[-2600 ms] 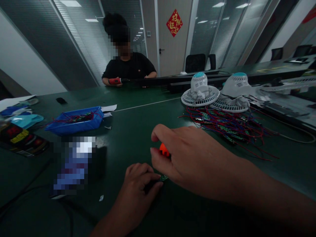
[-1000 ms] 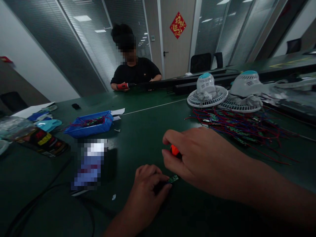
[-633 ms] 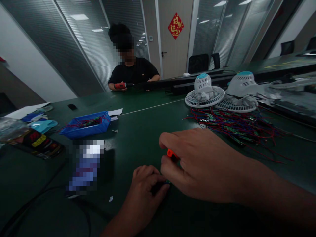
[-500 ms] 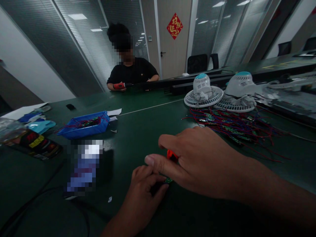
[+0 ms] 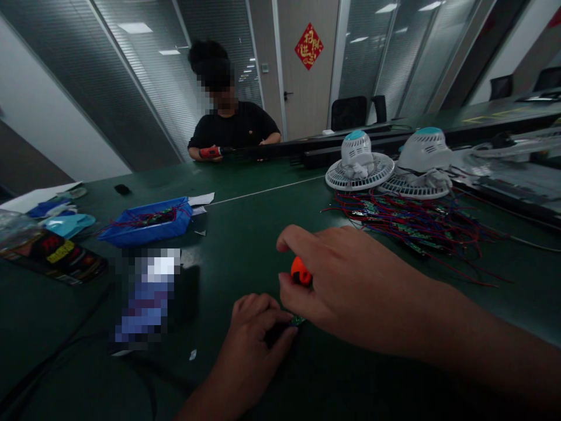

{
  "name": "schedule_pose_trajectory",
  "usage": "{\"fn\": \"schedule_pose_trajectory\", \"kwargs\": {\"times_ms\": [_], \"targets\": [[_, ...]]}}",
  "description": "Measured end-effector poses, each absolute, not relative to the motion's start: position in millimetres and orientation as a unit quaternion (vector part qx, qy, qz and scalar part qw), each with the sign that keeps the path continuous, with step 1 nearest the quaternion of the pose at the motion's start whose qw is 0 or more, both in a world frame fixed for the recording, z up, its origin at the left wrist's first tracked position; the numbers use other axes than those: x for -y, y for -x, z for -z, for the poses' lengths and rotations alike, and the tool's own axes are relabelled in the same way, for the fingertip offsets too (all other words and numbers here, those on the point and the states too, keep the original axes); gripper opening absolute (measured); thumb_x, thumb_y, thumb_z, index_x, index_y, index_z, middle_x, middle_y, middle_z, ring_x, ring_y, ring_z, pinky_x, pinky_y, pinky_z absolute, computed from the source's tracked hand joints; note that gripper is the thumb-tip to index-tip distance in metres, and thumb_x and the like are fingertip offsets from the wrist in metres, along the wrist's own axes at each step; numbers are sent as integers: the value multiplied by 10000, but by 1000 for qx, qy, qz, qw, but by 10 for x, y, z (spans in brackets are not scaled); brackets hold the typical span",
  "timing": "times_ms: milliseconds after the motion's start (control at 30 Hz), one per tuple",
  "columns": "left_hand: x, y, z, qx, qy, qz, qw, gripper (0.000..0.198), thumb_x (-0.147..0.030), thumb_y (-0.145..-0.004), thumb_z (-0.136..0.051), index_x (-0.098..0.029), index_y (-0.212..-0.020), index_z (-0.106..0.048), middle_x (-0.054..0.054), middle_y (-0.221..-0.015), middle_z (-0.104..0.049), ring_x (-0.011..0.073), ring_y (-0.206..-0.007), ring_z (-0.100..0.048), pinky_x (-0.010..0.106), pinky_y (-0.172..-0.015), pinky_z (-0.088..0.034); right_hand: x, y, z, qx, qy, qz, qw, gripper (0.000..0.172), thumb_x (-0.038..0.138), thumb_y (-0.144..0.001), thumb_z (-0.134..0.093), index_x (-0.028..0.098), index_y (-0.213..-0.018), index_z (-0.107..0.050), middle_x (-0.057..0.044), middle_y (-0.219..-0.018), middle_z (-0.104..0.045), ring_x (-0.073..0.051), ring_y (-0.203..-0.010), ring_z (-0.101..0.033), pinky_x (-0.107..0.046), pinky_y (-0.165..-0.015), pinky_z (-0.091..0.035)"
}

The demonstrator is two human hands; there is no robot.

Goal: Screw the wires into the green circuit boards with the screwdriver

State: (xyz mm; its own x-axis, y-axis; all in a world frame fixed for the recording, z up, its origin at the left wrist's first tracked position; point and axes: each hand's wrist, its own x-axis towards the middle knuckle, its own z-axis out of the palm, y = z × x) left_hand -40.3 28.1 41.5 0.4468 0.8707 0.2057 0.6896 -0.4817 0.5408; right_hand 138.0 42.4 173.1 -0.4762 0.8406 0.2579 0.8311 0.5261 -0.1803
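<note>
Since half a second ago, the right hand's (image 5: pixel 346 280) thumb has drawn back from over the other hand's knuckles and now curls under the round cap of one orange-capped tool (image 5: pixel 300 270). Forefinger and thumb pinch that cap, and the other fingers fold behind it. The tool's shaft is hidden by the hand.

Just below, at 6 o'clock from the cap, the left hand (image 5: pixel 254 333) lies knuckles up on the dark green table (image 5: pixel 245 199). Its fingertips are pressed together on one small green circuit board (image 5: pixel 298 320), which lies flat on the table between the two hands. Only one corner of the board shows.

At 10 o'clock from the hands sits one blue tray (image 5: pixel 146 225) holding red wires and more boards. At 9 o'clock is one pixelated, unreadable object (image 5: pixel 146 295), with one dark packet (image 5: pixel 52 257) bearing yellow lettering farther left. One white paper scrap (image 5: pixel 191 354) lies at 8 o'clock, near the left wrist.

At 2 o'clock spreads one loose pile of red and blue wires (image 5: pixel 407 225) with boards attached. Behind it stand two white fans, the left fan (image 5: pixel 358 159) and the right fan (image 5: pixel 423 162), each with a teal cap.

At 12 o'clock, across the table, one person in a black shirt (image 5: pixel 234 126) holds a red tool (image 5: pixel 209 152). Behind that person, one red diamond decoration (image 5: pixel 309 45) hangs on a door.
</note>
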Motion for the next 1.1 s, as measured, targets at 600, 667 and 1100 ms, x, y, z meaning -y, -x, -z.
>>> {"fn": "schedule_pose_trajectory", "kwargs": {"times_ms": [600, 667, 1100], "targets": [[-277, 341, -504, -485, -821, -216, 212, 154, -152, -790, -664, -246, -906, -703, 38, -915, -652, 254, -929, -576, 479, -881, -405, -454, -1376, -1711, 868, 480, 21, 127, 179, 324, -895, -446, 226, -831, -583, 11, -562, -557, -143, -454, -414, -284, -462, -137], [-271, 343, -494, -487, -818, -219, 213, 150, -160, -789, -669, -246, -907, -703, 36, -908, -654, 253, -927, -578, 476, -885, -403, -451, -1380, -1703, 867, 482, 14, 125, 158, 312, -881, -450, 217, -892, -577, -6, -621, -597, -152, -487, -458, -289, -469, -147], [-268, 364, -440, -483, -818, -237, 203, 106, -200, -774, -688, -238, -873, -696, 41, -906, -663, 262, -925, -579, 462, -856, -430, -438, -1395, -1682, 861, 473, -75, 170, 206, 275, -818, -455, 211, -981, -563, -21, -754, -621, -190, -679, -564, -304, -566, -288]]}}
